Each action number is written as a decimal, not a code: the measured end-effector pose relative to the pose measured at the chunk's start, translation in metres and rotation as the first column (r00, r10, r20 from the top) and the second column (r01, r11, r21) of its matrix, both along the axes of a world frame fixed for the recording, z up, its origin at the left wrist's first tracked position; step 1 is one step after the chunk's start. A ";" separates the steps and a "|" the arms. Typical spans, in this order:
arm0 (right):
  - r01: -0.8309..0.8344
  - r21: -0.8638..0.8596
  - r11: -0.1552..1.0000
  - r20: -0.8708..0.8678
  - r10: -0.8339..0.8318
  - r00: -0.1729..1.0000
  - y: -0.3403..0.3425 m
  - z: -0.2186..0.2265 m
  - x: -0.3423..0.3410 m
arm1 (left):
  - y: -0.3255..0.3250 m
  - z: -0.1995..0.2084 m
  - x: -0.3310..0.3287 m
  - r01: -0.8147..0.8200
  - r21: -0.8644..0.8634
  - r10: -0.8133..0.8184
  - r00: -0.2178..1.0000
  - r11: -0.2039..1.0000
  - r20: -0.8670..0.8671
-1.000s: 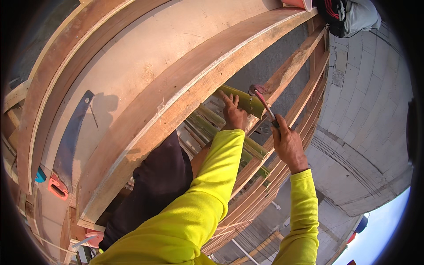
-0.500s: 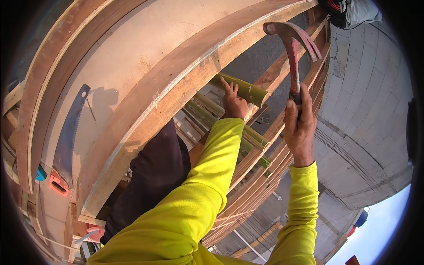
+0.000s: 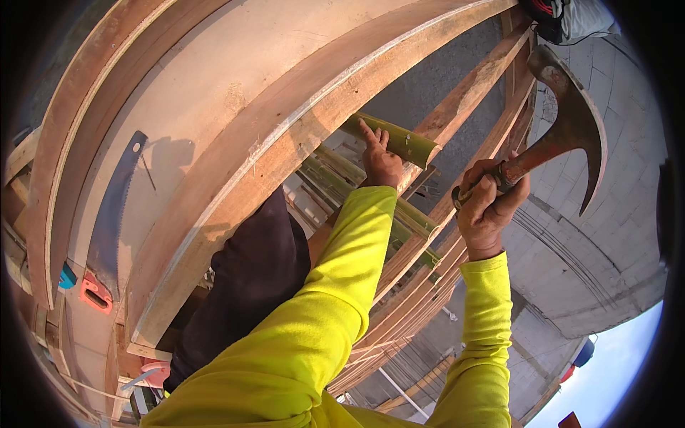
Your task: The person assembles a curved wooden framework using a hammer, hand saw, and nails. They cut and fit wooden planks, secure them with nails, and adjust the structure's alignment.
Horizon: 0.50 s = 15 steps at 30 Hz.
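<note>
My right hand (image 3: 492, 207) is wrapped round the dark grip of a claw hammer (image 3: 560, 132). The hammer is raised at the right, its worn reddish handle slanting up and its curved claw pointing down to the right. Under my left hand (image 3: 382, 160) lies a split green bamboo piece (image 3: 407, 146), set across the gap between the thick curved timber beam and a thinner rail. My left fingers press on it, index finger stretched along it; the thumb is hidden. More split bamboo pieces (image 3: 414, 217) lie nearer to me in the same frame.
The curved timber beam (image 3: 285, 146) sweeps from lower left to upper right. On the board (image 3: 207, 85) beyond it rest a handsaw (image 3: 114, 207) with an orange handle and a long nail (image 3: 148, 171). A wooden rail (image 3: 471, 85) and a grey block wall (image 3: 571, 264) are at right.
My right hand has turned the hammer over to the right, from upright to slanting, with the head swung outward and closer to view. My left hand stays on the bamboo.
</note>
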State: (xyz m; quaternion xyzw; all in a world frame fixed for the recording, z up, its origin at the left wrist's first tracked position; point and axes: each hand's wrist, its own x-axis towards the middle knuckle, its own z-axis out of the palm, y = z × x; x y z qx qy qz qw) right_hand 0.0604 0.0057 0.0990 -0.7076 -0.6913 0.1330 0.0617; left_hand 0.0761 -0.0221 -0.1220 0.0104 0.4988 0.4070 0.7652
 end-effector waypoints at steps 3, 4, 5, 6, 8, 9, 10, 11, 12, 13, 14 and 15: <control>0.099 -0.594 0.798 0.501 0.271 0.822 -0.012 -0.013 0.069 | 0.008 0.000 0.009 -0.068 0.032 0.066 0.997 0.997 0.037; 0.027 -0.521 0.853 0.466 0.258 0.847 -0.002 -0.013 0.065 | 0.014 -0.002 0.010 -0.086 0.043 0.085 0.996 0.995 0.034; -0.040 -0.439 0.898 0.427 0.248 0.869 0.010 -0.009 0.056 | 0.020 -0.004 0.011 -0.104 0.053 0.103 0.994 0.993 0.032; -0.089 -0.361 0.928 0.371 0.231 0.899 0.014 -0.008 0.041 | 0.012 -0.009 0.008 -0.102 0.051 0.101 0.995 0.994 0.017; 0.014 -0.194 0.981 0.224 0.030 0.974 0.026 0.003 -0.004 | 0.007 -0.011 -0.004 -0.065 0.118 0.073 0.995 0.991 -0.069; 0.021 -0.058 0.998 0.111 -0.015 0.994 0.026 0.008 -0.016 | 0.005 -0.009 -0.003 -0.049 0.087 0.054 0.997 0.995 -0.063; -0.002 -0.041 0.999 0.074 0.005 0.997 0.015 0.003 -0.008 | 0.003 -0.007 -0.003 -0.033 0.056 0.036 0.998 0.998 -0.059; -0.044 -0.002 0.999 0.036 0.044 0.998 0.012 -0.006 0.003 | -0.001 -0.004 -0.003 -0.042 0.044 0.043 0.998 0.998 -0.035; -0.050 0.013 0.999 0.023 0.049 0.999 -0.001 -0.006 0.010 | -0.013 0.005 -0.001 -0.027 0.030 0.027 1.000 0.999 0.010; -0.100 -0.209 0.973 0.228 0.148 0.962 -0.009 -0.005 0.035 | -0.002 0.004 -0.001 -0.056 0.043 0.055 0.998 0.997 0.026; -0.092 -0.424 0.901 0.399 0.277 0.874 -0.009 -0.008 0.053 | 0.010 0.001 0.001 -0.085 0.054 0.083 0.996 0.995 0.043; 0.053 -0.607 0.793 0.488 0.319 0.812 0.008 -0.019 0.056 | 0.021 -0.006 0.001 -0.066 0.134 0.075 0.995 0.989 -0.063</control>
